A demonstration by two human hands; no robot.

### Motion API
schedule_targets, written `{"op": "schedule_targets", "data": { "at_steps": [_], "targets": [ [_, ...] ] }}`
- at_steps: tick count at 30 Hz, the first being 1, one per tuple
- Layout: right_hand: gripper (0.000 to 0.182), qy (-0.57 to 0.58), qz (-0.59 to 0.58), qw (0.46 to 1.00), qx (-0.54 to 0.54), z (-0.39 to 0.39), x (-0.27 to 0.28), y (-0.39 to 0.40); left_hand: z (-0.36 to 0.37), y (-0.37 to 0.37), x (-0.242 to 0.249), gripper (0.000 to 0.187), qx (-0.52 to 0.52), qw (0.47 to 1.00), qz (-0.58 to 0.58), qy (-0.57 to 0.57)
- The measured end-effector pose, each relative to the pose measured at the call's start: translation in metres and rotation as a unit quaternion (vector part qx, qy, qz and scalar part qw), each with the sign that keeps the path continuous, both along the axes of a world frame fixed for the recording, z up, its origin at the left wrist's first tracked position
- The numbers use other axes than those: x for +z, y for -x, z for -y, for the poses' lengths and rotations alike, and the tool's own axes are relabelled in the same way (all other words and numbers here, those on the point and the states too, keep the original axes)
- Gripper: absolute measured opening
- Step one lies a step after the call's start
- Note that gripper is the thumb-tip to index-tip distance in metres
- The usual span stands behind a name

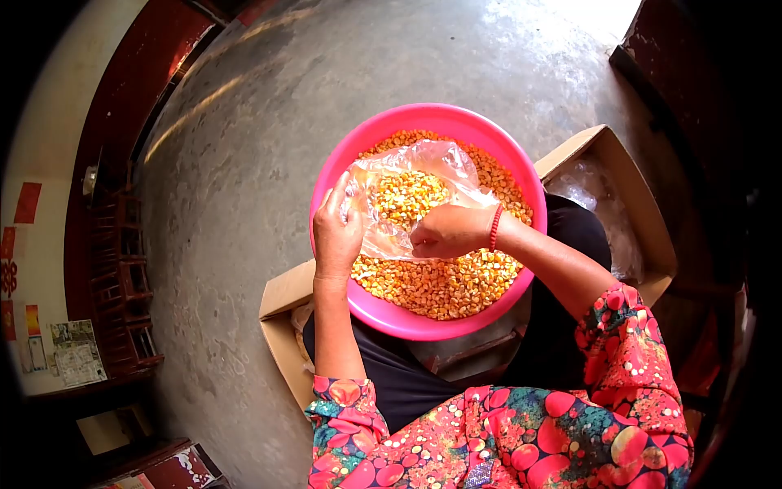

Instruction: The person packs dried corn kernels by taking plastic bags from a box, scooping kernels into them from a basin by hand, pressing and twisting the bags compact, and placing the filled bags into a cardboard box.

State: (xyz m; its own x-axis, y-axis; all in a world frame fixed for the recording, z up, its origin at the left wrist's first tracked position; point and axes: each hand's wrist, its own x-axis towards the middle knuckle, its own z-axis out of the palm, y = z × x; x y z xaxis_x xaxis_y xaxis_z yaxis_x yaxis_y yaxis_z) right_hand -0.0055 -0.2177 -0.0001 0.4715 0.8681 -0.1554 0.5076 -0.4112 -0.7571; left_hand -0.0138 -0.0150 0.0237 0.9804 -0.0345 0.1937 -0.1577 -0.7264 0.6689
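A pink basin (423, 328) full of yellow corn kernels (456, 287) rests on my lap. Over the kernels lies a clear plastic bag (444, 159), its mouth spread and a heap of kernels showing in it. My left hand (337, 232) grips the bag's left edge between thumb and fingers. At the bag's lower right side is my right hand (444, 231), fingers curled together beside the heap; what they hold, if anything, is hidden. A red bracelet circles my right wrist.
An open cardboard box (654, 216) with clear plastic bags stands to the right. Another cardboard box (285, 346) is by my left leg. Stacked wooden chairs (122, 281) line the left wall. Grey concrete floor (236, 163) lies beyond the basin.
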Motion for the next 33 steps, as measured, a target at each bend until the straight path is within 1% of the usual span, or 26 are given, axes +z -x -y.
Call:
{"op": "schedule_targets", "data": {
  "at_steps": [1,2,3,5,6,7,8,9,11,12,13,14,15,16,17,18,19,20,21,23,25,26,27,29,33],
  "targets": [
    [0.019,-0.045,-0.006,0.999,-0.009,0.001,0.0,-0.002,-0.001,0.0,-0.001,0.05,0.0,1.0,0.0,0.0],
    [0.018,-0.049,-0.02,0.998,-0.025,0.002,0.003,-0.005,-0.002,-0.001,-0.004,0.049,-0.01,1.0,0.024,-0.009],
    [0.018,-0.077,-0.039,0.995,-0.053,0.002,0.005,-0.008,-0.002,-0.001,-0.006,0.048,-0.02,0.998,0.048,-0.017],
    [0.032,-0.159,0.017,0.97,-0.183,0.002,-0.004,-0.013,-0.002,-0.001,-0.006,0.048,-0.017,0.999,0.044,-0.01],
    [0.038,-0.165,0.112,0.949,-0.243,0.002,-0.004,-0.019,-0.002,-0.001,-0.006,0.048,-0.014,0.999,0.04,-0.003],
    [0.044,-0.168,0.206,0.916,-0.3,0.003,-0.003,-0.025,-0.002,-0.001,-0.007,0.048,-0.014,0.999,0.04,-0.003],
    [0.046,-0.156,0.065,0.921,-0.35,0.005,-0.001,-0.029,-0.002,-0.001,-0.008,0.048,-0.016,0.999,0.043,-0.001],
    [0.046,-0.244,0.045,0.896,-0.369,0.005,-0.003,-0.035,-0.001,-0.001,-0.007,0.048,-0.018,0.999,0.045,0.002],
    [0.042,-0.282,-0.008,0.879,-0.385,0.011,-0.005,-0.042,0.001,0.0,-0.002,0.048,-0.014,0.999,0.03,0.006],
    [0.03,-0.334,-0.085,0.864,-0.367,0.012,-0.002,-0.043,0.002,0.001,0.0,0.048,-0.009,1.0,0.014,0.01],
    [0.03,-0.334,-0.086,0.864,-0.367,0.012,0.001,-0.041,0.0,0.001,-0.001,0.048,-0.009,1.0,0.014,0.01],
    [0.024,-0.303,-0.174,0.886,-0.304,0.014,0.006,-0.037,-0.001,0.0,-0.004,0.048,-0.015,0.999,0.034,0.003],
    [0.02,-0.269,-0.26,0.897,-0.236,0.016,0.017,-0.031,-0.002,0.0,-0.006,0.048,-0.021,0.998,0.054,-0.003],
    [0.019,-0.242,-0.296,0.905,-0.188,0.014,0.029,-0.021,-0.003,-0.001,-0.007,0.048,-0.021,0.998,0.053,-0.003],
    [0.02,-0.195,-0.316,0.925,-0.084,0.013,0.032,-0.016,-0.003,-0.001,-0.008,0.048,-0.02,0.998,0.052,-0.005],
    [0.022,-0.163,-0.35,0.923,0.003,0.009,0.032,-0.008,-0.003,-0.001,-0.009,0.048,-0.019,0.998,0.051,-0.008],
    [0.021,-0.159,-0.338,0.925,0.068,0.002,0.02,0.001,-0.004,-0.001,-0.008,0.048,-0.018,0.999,0.05,-0.009],
    [0.019,-0.124,-0.257,0.953,0.105,-0.004,0.013,0.011,-0.003,-0.001,-0.007,0.048,-0.011,0.999,0.033,-0.007],
    [0.018,-0.14,-0.167,0.965,0.147,-0.011,0.005,0.021,-0.002,-0.001,-0.006,0.048,-0.003,1.0,0.016,-0.004],
    [0.017,-0.136,-0.095,0.976,0.141,-0.021,-0.015,0.041,0.0,-0.001,-0.004,0.048,-0.005,1.0,0.011,-0.001],
    [0.013,-0.127,0.099,0.983,0.084,-0.029,-0.037,0.059,0.0,-0.002,-0.005,0.047,-0.005,1.0,0.008,0.003],
    [0.011,-0.12,0.16,0.978,0.059,-0.031,-0.042,0.064,-0.001,-0.002,-0.006,0.047,-0.015,0.999,0.036,-0.009],
    [0.011,-0.12,0.16,0.978,0.059,-0.032,-0.044,0.064,-0.001,-0.003,-0.006,0.046,-0.026,0.997,0.065,-0.021],
    [0.012,-0.109,0.218,0.968,0.06,-0.035,-0.047,0.063,0.0,-0.003,-0.005,0.046,-0.023,0.998,0.059,-0.019],
    [0.013,-0.082,0.209,0.97,0.094,-0.032,-0.046,0.06,-0.003,-0.003,-0.007,0.046,-0.022,0.998,0.062,-0.02]
  ]
}}
